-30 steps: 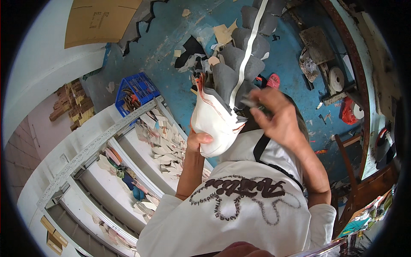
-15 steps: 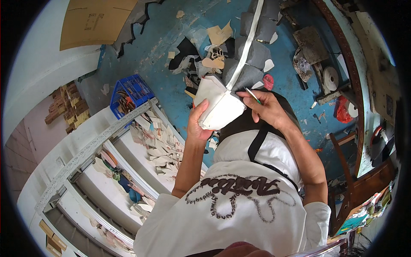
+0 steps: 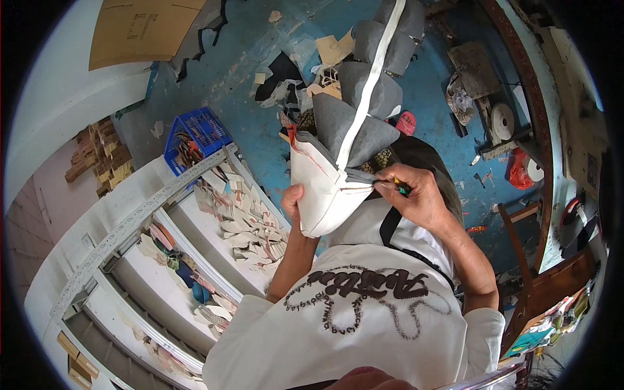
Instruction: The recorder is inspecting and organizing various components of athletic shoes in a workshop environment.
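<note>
My left hand point(image 3: 294, 203) is closed round the left side of a white cupped piece point(image 3: 318, 192) that looks like a sewn shoe upper; most of its fingers are hidden behind. My right hand point(image 3: 419, 195) pinches a small tool with a green and yellow handle point(image 3: 402, 189), close to the white piece's right edge. The tool's tip cannot be made out. A long white strip point(image 3: 368, 97) runs away from the white piece's top edge, over a row of similar dark grey pieces point(image 3: 351, 127).
Scraps point(image 3: 335, 49) litter the blue floor beyond the pieces. On the left, a blue basket point(image 3: 203, 140) stands by a white slotted rack point(image 3: 149, 195) strewn with offcuts point(image 3: 240, 221). A machine with a round wheel point(image 3: 502, 120) and a wooden chair point(image 3: 526, 273) are on the right.
The white piece has come nearer to me and tilted, showing red-marked edges. My right hand has moved down and right, bringing the tool to its edge. The grey row has shifted nearer.
</note>
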`<state>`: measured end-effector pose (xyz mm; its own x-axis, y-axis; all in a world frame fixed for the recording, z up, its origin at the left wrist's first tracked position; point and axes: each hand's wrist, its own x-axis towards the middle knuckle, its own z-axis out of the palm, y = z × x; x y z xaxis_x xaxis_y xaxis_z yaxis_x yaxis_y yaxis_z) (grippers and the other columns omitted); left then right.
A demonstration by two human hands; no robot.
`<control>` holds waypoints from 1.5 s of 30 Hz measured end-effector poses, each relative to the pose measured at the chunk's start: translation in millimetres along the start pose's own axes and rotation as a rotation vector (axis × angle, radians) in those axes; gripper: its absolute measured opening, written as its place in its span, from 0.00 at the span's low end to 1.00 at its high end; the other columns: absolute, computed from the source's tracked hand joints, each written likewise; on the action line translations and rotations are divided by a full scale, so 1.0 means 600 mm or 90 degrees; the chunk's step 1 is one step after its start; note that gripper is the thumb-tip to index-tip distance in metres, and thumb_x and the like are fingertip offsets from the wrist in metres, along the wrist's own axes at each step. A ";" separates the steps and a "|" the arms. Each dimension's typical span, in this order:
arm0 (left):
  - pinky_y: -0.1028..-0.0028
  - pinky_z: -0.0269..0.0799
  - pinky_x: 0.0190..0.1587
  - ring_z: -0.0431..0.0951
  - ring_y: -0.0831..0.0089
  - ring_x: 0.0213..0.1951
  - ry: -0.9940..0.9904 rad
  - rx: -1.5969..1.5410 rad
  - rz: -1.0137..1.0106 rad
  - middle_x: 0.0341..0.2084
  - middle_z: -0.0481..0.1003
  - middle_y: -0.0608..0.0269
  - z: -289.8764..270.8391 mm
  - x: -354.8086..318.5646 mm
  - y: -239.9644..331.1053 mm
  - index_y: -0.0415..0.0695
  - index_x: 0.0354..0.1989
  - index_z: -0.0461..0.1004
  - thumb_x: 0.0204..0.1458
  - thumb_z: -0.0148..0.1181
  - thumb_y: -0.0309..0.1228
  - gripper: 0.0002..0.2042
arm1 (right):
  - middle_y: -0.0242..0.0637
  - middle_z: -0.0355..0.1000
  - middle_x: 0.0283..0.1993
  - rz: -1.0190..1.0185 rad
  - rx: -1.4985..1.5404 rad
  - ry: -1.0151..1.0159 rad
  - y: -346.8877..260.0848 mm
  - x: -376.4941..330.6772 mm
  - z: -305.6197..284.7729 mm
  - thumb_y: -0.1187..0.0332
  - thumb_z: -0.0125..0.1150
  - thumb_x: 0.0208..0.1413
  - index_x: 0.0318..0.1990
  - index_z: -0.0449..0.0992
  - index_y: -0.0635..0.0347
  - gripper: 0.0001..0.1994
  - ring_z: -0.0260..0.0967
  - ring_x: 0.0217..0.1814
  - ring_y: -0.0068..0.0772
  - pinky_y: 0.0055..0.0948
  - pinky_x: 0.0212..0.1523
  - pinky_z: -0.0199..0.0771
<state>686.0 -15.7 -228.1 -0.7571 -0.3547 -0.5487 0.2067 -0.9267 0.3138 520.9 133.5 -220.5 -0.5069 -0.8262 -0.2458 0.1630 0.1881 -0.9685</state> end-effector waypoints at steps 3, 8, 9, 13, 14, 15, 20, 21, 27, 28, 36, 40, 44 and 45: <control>0.60 0.63 0.47 0.69 0.55 0.41 -0.020 -0.109 0.007 0.41 0.66 0.46 0.019 0.006 0.006 0.35 0.50 0.55 0.32 0.49 0.25 0.29 | 0.33 0.67 0.23 0.079 0.101 0.075 -0.013 0.007 -0.012 0.74 0.58 0.42 0.40 0.66 0.65 0.15 0.60 0.22 0.17 0.17 0.24 0.62; 0.60 0.62 0.48 0.68 0.55 0.42 -0.056 -0.138 0.002 0.42 0.65 0.46 0.044 0.008 0.003 0.35 0.50 0.54 0.28 0.46 0.22 0.31 | 0.32 0.66 0.20 0.198 0.273 0.067 0.008 0.038 -0.034 0.72 0.58 0.43 0.38 0.63 0.63 0.14 0.60 0.19 0.16 0.17 0.20 0.63; 0.60 0.62 0.48 0.68 0.55 0.42 -0.045 -0.112 0.003 0.42 0.65 0.45 0.046 0.006 0.003 0.35 0.51 0.53 0.27 0.46 0.22 0.32 | 0.34 0.68 0.21 0.220 0.224 0.080 0.015 0.041 -0.034 0.72 0.58 0.43 0.32 0.64 0.64 0.11 0.61 0.19 0.17 0.19 0.20 0.64; 0.60 0.58 0.51 0.66 0.55 0.45 -0.080 -0.039 0.005 0.45 0.63 0.48 0.049 0.008 0.007 0.36 0.52 0.53 0.29 0.46 0.27 0.32 | 0.40 0.69 0.24 0.008 -0.055 0.189 0.031 0.043 -0.016 0.72 0.58 0.42 0.32 0.65 0.63 0.10 0.69 0.23 0.26 0.23 0.23 0.67; 0.60 0.58 0.51 0.66 0.55 0.45 -0.086 -0.048 0.011 0.45 0.63 0.48 0.050 0.010 0.008 0.36 0.52 0.53 0.29 0.46 0.27 0.32 | 0.40 0.69 0.24 -0.004 -0.052 0.195 0.028 0.041 -0.015 0.72 0.58 0.42 0.32 0.65 0.63 0.10 0.69 0.23 0.26 0.23 0.23 0.67; 0.60 0.59 0.50 0.66 0.54 0.45 -0.094 -0.076 0.010 0.44 0.63 0.46 0.053 0.011 0.010 0.35 0.52 0.52 0.28 0.46 0.24 0.33 | 0.40 0.69 0.24 0.006 -0.140 0.178 0.022 0.039 -0.018 0.70 0.59 0.42 0.32 0.65 0.63 0.11 0.69 0.23 0.31 0.25 0.23 0.67; 0.60 0.61 0.49 0.66 0.53 0.45 -0.105 -0.130 0.050 0.44 0.63 0.44 0.071 0.013 0.012 0.34 0.52 0.50 0.27 0.46 0.21 0.34 | 0.42 0.67 0.30 -0.152 -0.314 0.223 -0.031 0.017 -0.026 0.67 0.59 0.38 0.38 0.66 0.63 0.17 0.65 0.26 0.38 0.29 0.26 0.65; 0.60 0.61 0.49 0.66 0.53 0.44 -0.103 -0.111 0.059 0.44 0.63 0.44 0.072 0.015 0.012 0.34 0.52 0.50 0.26 0.47 0.22 0.35 | 0.41 0.66 0.33 -0.228 -0.337 0.192 -0.037 0.016 -0.026 0.69 0.59 0.37 0.39 0.67 0.64 0.18 0.64 0.29 0.37 0.28 0.29 0.65; 0.62 0.63 0.47 0.68 0.53 0.42 -0.047 -0.021 0.066 0.43 0.63 0.43 0.069 0.015 0.016 0.33 0.52 0.50 0.25 0.49 0.23 0.35 | 0.35 0.65 0.29 -0.315 -0.475 0.130 -0.047 0.016 -0.003 0.77 0.59 0.31 0.39 0.69 0.64 0.20 0.62 0.25 0.30 0.25 0.24 0.61; 0.62 0.63 0.47 0.68 0.53 0.42 -0.039 -0.002 0.057 0.43 0.64 0.43 0.068 0.015 0.017 0.33 0.52 0.51 0.25 0.49 0.23 0.35 | 0.35 0.65 0.29 -0.327 -0.468 0.135 -0.048 0.016 -0.002 0.77 0.59 0.31 0.39 0.69 0.64 0.20 0.62 0.25 0.30 0.25 0.24 0.61; 0.62 0.65 0.46 0.70 0.54 0.40 -0.016 0.066 0.036 0.39 0.66 0.44 0.066 0.013 0.022 0.32 0.50 0.52 0.21 0.49 0.24 0.36 | 0.35 0.65 0.31 -0.359 -0.546 0.080 -0.053 0.018 -0.002 0.73 0.54 0.30 0.39 0.68 0.65 0.21 0.62 0.26 0.28 0.23 0.23 0.59; 0.63 0.66 0.45 0.70 0.54 0.39 0.006 0.025 0.011 0.39 0.66 0.44 0.069 0.015 0.020 0.32 0.50 0.53 0.21 0.48 0.25 0.36 | 0.36 0.65 0.32 -0.368 -0.524 0.070 -0.046 0.017 0.007 0.73 0.54 0.29 0.40 0.68 0.65 0.22 0.62 0.26 0.28 0.24 0.23 0.61; 0.63 0.66 0.45 0.70 0.55 0.39 0.032 0.013 0.008 0.38 0.66 0.45 0.075 0.015 0.007 0.33 0.50 0.53 0.20 0.48 0.25 0.36 | 0.36 0.64 0.30 -0.354 -0.533 0.127 -0.038 0.016 0.026 0.72 0.54 0.33 0.38 0.68 0.67 0.18 0.61 0.24 0.24 0.21 0.21 0.62; 0.64 0.66 0.45 0.70 0.55 0.39 0.014 0.018 0.007 0.39 0.66 0.45 0.077 0.014 0.003 0.33 0.50 0.53 0.20 0.48 0.26 0.36 | 0.36 0.65 0.30 -0.316 -0.552 0.150 -0.038 0.015 0.031 0.72 0.54 0.34 0.38 0.68 0.67 0.18 0.62 0.24 0.25 0.22 0.21 0.64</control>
<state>651.1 -14.4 -196.5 -0.7408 -0.3684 -0.5617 0.1976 -0.9187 0.3420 528.4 111.8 -199.8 -0.5192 -0.8077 0.2795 -0.7310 0.2502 -0.6349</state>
